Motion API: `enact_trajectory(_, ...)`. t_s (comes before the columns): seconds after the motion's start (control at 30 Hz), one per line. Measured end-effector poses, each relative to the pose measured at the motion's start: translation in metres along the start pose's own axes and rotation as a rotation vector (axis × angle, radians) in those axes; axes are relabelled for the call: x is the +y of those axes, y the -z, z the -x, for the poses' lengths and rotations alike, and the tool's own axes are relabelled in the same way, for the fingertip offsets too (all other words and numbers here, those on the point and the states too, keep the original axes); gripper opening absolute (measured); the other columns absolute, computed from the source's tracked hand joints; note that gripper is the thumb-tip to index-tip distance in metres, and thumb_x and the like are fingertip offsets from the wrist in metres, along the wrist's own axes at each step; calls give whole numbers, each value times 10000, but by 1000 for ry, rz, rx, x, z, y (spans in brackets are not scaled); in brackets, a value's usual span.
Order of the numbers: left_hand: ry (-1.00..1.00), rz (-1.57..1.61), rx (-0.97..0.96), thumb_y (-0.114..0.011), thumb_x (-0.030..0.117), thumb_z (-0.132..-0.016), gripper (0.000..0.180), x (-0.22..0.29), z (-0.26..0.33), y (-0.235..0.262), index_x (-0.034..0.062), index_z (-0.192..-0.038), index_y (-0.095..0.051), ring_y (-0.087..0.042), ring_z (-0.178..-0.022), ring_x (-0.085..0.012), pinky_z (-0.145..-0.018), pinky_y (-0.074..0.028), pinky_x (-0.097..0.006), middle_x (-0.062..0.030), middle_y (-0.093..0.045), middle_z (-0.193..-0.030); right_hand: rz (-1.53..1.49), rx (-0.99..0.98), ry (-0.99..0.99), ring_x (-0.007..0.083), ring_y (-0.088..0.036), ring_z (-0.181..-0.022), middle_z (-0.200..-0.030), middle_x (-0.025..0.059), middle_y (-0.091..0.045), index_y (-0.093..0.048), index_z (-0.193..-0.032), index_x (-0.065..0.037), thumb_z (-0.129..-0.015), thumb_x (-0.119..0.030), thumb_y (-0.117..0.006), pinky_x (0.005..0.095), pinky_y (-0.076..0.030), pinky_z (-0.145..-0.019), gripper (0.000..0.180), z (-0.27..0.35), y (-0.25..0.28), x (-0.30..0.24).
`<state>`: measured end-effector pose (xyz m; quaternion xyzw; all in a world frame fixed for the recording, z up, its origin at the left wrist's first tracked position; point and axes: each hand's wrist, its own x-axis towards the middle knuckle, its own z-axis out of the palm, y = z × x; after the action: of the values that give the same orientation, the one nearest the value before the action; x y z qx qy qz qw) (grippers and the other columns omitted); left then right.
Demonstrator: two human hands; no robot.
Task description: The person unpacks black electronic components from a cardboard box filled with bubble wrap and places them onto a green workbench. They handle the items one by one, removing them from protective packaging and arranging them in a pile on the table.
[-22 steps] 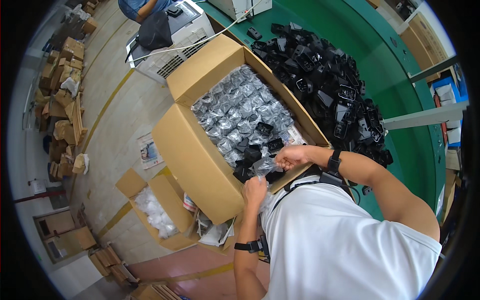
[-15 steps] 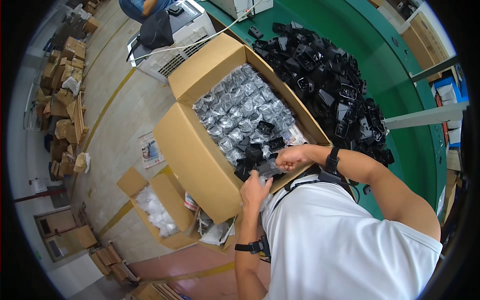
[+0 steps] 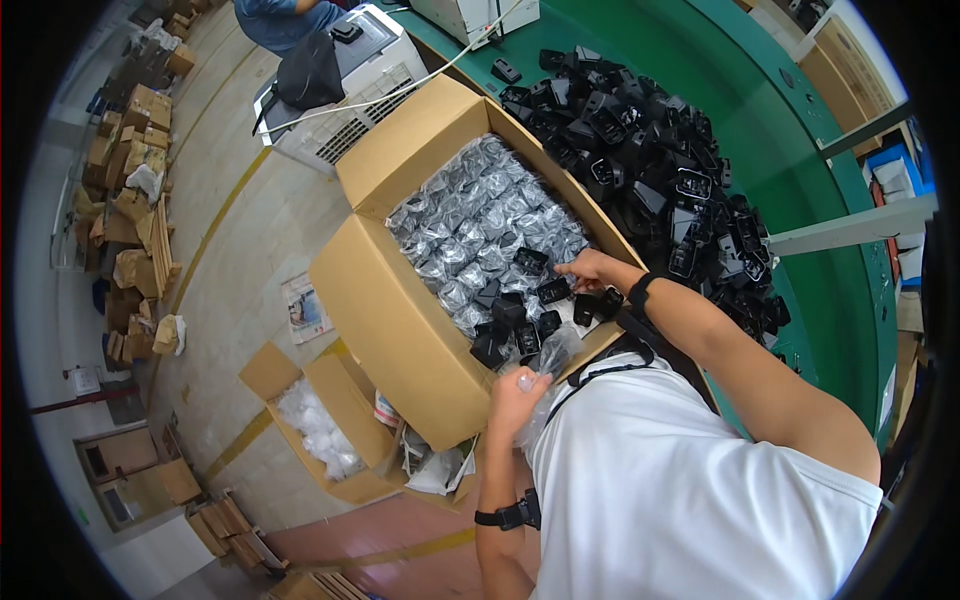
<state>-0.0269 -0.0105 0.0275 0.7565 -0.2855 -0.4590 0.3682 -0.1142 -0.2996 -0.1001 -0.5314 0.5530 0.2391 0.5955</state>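
Observation:
A big cardboard box [image 3: 395, 320] stands open before me, packed with rows of plastic-wrapped parts [image 3: 475, 225]. Loose black plastic housings [image 3: 510, 312] lie on top of them at the box's near end. My left hand [image 3: 515, 398] is closed round a clear plastic bag [image 3: 558, 352] at the near edge; whether anything is in the bag I cannot make out. Over the box's right side, my right hand [image 3: 590, 268] has its index finger stretched out beside a loose black housing [image 3: 552, 291]. I see nothing held in it; its other fingers are partly hidden.
Right of the box, a heap of black housings [image 3: 650, 170] covers part of a green table [image 3: 765, 120]. A white machine with a black bag [image 3: 310, 72] stands beyond the box, near a seated person [image 3: 285, 22]. A smaller carton of white plastic [image 3: 318, 425] sits at lower left.
My right hand has moved up and away from my left, toward the loose housings. My left hand has drawn slightly back toward me with the plastic bag, uncovering more black housings.

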Motion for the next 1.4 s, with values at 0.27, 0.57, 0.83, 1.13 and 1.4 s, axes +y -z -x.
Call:
enact_trajectory(0.27,-534,-99,423,-735,155,-789,308,13,0,9,9,-640,-508,-496,-546,-183,-539,-423,-349,-58,-566,-638,-768,-19,144,73,-485,-455,-599,4,-574,-605,-765,-74,-914,-305,-627,202,-377,-396,276,-35,-27,27)
enact_trajectory(0.57,-127,-352,204,-750,248,-759,277,55,-12,2,46,-795,-564,-634,-732,-318,-653,-499,-390,-134,-638,-897,-112,-586,262,72,-545,-581,-669,-2,-601,-667,-815,-63,-904,-389,-613,208,-401,-508,343,129,-21,1)
enact_trajectory(0.83,-393,-246,114,-638,100,-694,247,17,-17,-4,66,-938,-651,-629,-714,-301,-673,-503,-380,-107,-621,-872,-312,-126,154,93,-487,-466,-619,9,-570,-676,-780,-31,-874,-477,-627,235,-329,-378,458,44,-10,-2)
enact_trajectory(1.13,-183,138,166,-708,191,-738,304,21,-11,-3,65,-984,-581,-658,-702,-315,-628,-501,-398,-138,-639,-746,-545,107,209,86,-465,-449,-581,5,-553,-634,-725,-48,-894,-225,-591,238,-301,-368,250,-52,-4,39)
enact_trajectory(1.4,-322,-659,160,-688,362,-804,312,19,-33,-6,68,-873,-611,-630,-722,-375,-637,-497,-451,-154,-661,-808,138,-740,303,61,-478,-538,-624,-25,-556,-677,-782,-54,-856,-309,-626,210,-325,-453,271,129,-45,-4)
